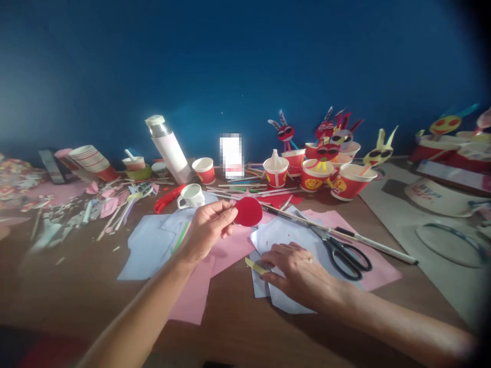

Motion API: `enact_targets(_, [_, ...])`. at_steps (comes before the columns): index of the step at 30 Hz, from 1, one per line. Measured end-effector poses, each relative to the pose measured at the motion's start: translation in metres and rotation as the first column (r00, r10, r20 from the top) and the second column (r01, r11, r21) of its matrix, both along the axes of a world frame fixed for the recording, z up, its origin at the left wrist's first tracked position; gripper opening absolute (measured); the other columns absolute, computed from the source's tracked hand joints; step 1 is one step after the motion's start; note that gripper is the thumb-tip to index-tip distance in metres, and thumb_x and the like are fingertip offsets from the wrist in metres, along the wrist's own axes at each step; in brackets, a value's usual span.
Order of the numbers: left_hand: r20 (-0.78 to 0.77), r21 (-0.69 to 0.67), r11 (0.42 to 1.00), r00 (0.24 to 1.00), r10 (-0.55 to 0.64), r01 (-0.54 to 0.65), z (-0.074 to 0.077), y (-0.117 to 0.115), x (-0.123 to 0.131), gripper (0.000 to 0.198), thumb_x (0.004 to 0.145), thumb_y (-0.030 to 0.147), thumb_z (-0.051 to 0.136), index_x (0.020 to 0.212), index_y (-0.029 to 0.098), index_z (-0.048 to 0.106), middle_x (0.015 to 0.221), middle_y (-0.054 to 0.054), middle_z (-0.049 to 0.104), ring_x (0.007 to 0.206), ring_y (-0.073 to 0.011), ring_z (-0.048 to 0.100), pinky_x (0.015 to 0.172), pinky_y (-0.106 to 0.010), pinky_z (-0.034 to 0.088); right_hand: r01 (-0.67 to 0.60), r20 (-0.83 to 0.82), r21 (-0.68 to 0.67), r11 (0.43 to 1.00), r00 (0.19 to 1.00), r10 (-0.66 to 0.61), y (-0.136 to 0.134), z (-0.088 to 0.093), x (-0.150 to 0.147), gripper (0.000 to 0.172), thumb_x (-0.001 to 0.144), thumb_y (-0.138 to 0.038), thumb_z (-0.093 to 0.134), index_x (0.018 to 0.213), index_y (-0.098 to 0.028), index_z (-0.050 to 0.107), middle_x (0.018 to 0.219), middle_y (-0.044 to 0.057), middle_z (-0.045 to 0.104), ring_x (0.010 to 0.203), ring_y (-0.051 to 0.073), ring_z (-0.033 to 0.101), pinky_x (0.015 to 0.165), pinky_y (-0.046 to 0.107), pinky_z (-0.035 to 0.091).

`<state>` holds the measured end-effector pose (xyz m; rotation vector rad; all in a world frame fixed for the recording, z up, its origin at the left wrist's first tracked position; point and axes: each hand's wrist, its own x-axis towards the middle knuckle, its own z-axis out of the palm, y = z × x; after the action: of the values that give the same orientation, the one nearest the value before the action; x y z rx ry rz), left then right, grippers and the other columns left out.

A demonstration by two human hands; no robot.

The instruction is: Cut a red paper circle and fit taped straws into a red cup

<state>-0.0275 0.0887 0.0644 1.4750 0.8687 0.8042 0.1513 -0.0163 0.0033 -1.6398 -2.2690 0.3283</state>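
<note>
Raised over the papers, my left hand [209, 227] pinches a round red paper disc [249, 211] by its left edge. My right hand [293, 268] rests on white paper [284, 232], its thumb and fingers around one end of a small yellow strip [255, 266]. Whether the fingertips grip the strip is hard to see. Black-handled scissors [347, 255] lie just right of that hand, blades toward the back left. Pink sheets [192, 301] are partly under the white ones.
Behind stand a white mug [191, 196], a red stapler-like object [169, 198], a leaning flask [169, 148] and red cups [203, 170], several with paper-faced figures [286, 133]. Paper scraps [111, 202] lie left. A long rod [378, 247] crosses right, beside a grey board [414, 240].
</note>
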Motion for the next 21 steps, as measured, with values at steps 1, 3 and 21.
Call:
enact_targets(1, [0.017, 0.014, 1.0, 1.0, -0.012, 0.012, 0.005, -0.001, 0.001, 0.017, 0.08, 0.032, 0.059, 0.079, 0.015, 0.06, 0.053, 0.004, 0.052, 0.048, -0.0066, 0.046, 0.047, -0.018, 0.034, 0.008, 0.054, -0.031, 0.999, 0.999, -0.007, 0.001, 0.001, -0.005, 0.014, 0.082, -0.03, 0.057, 0.088, -0.02, 0.063, 0.086, 0.007, 0.066, 0.082, 0.024, 0.062, 0.083, 0.04, 0.041])
enact_targets(3, [0.033, 0.05, 0.998, 0.999, -0.042, 0.041, 0.014, -0.003, 0.001, 0.016, 0.081, 0.032, 0.058, 0.082, 0.015, 0.061, 0.053, 0.003, 0.052, 0.048, -0.0068, 0.047, 0.047, -0.019, 0.035, 0.023, 0.139, -0.085, 0.996, 0.99, -0.011, 0.004, 0.002, -0.012, 0.015, 0.083, -0.03, 0.054, 0.088, -0.018, 0.062, 0.089, 0.009, 0.065, 0.084, 0.026, 0.062, 0.082, 0.042, 0.041])
enact_targets(21, [-0.429, 0.01, 0.927, 0.839, -0.335, 0.375, -0.021, -0.026, -0.016, 0.02, 0.082, 0.028, 0.05, 0.081, 0.015, 0.066, 0.069, -0.002, 0.064, 0.06, -0.0117, 0.054, 0.055, -0.023, 0.04, 0.271, -0.229, -0.18, 0.945, 0.923, -0.309, -0.021, 0.034, 0.047, 0.01, 0.078, -0.028, 0.054, 0.071, -0.021, 0.058, 0.063, -0.004, 0.062, 0.057, 0.012, 0.054, 0.053, 0.022, 0.037])
